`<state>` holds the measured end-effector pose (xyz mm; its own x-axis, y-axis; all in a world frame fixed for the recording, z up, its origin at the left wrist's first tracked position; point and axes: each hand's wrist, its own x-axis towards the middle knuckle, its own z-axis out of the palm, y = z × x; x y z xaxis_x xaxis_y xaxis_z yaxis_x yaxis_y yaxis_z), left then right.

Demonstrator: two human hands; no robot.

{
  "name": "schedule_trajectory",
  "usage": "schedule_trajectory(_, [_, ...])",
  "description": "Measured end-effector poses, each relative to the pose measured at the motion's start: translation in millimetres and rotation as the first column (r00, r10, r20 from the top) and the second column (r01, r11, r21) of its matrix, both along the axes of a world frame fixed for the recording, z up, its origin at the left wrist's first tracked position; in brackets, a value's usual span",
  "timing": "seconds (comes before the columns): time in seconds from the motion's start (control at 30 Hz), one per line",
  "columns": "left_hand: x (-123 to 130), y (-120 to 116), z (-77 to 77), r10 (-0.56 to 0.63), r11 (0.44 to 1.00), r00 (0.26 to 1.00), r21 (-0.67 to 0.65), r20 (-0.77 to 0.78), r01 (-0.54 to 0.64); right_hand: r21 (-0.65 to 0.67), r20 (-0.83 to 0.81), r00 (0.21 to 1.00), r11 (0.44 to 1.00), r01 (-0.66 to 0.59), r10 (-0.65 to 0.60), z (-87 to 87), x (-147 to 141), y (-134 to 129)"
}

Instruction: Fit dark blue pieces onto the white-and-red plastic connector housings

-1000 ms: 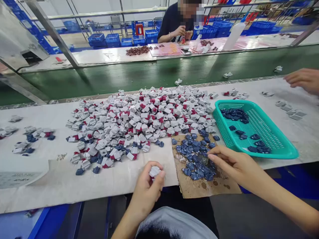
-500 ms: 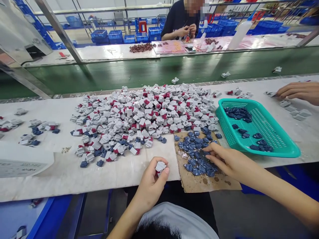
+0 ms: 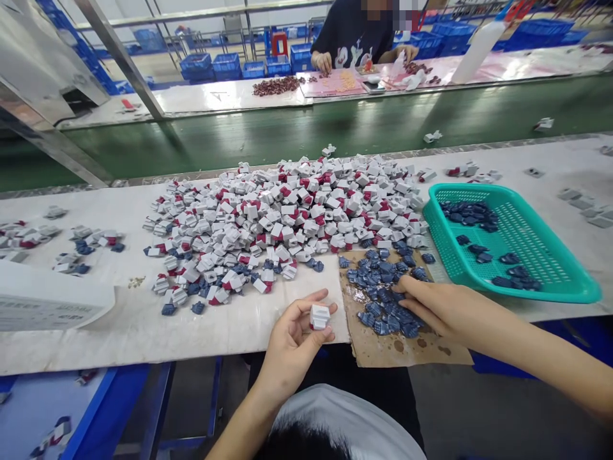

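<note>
My left hand (image 3: 292,345) sits at the table's front edge, holding a small white plastic part with a red underside (image 3: 319,316) between thumb and fingers. My right hand (image 3: 443,310) reaches onto a sheet of stained brown cardboard (image 3: 383,350), its fingertips on a heap of wet-looking dark blue pieces (image 3: 383,300). Whether those fingers pinch a piece is hidden. To the left of my hands lies a large pile of white-and-red plastic parts (image 3: 268,217), with some blue pieces mixed in along its near side.
A teal mesh basket (image 3: 479,190) holding blue pieces stands right of the cardboard. Small grey parts (image 3: 582,203) lie beyond it. A paper sheet (image 3: 48,306) lies at the left. A green conveyor belt (image 3: 287,131) runs behind the table, with a seated person (image 3: 354,32) across it.
My left hand has turned the white part and spread its fingers more. The other person's hand at the right edge has gone from view. The whole scene has shifted slightly as my head moved.
</note>
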<state>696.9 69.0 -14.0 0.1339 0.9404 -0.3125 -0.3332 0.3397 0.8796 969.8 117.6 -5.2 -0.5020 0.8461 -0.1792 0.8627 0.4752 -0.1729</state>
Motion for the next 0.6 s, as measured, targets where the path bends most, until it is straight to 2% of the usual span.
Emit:
schedule_trajectory(0.13, [3,1,1.1,0.028,0.998,0.999,0.053,-0.028,-0.026,-0.052,0.001,1.000,0.998,-0.020,0.020,3.3,-4,0])
schedule_trajectory(0.27, [13,3,7.3,0.072,0.996,0.988,-0.068,0.139,-0.063,-0.105,-0.022,0.999,0.994,-0.031,0.029,11.6,-2,5])
schedule_trajectory(0.37, [20,4,11.8,0.094,0.988,0.970,-0.142,0.224,-0.063,-0.155,-0.186,0.980,0.987,0.037,-0.066,25.4,-9,2])
schedule_trajectory(0.47, [24,5,14.5,0.117,0.981,0.958,-0.178,0.261,-0.071,-0.198,-0.465,0.861,0.972,0.127,-0.207,41.9,-28,-11])
schedule_trajectory(0.53, [26,5,15.8,0.114,0.981,0.953,-0.182,0.281,-0.064,-0.179,-0.582,0.783,0.974,0.140,-0.220,49.5,-43,-22])
schedule_trajectory(0.6, [27,4,16.9,0.101,0.983,0.949,-0.178,0.298,-0.049,-0.158,-0.642,0.742,0.980,0.118,-0.193,52.3,-55,-30])
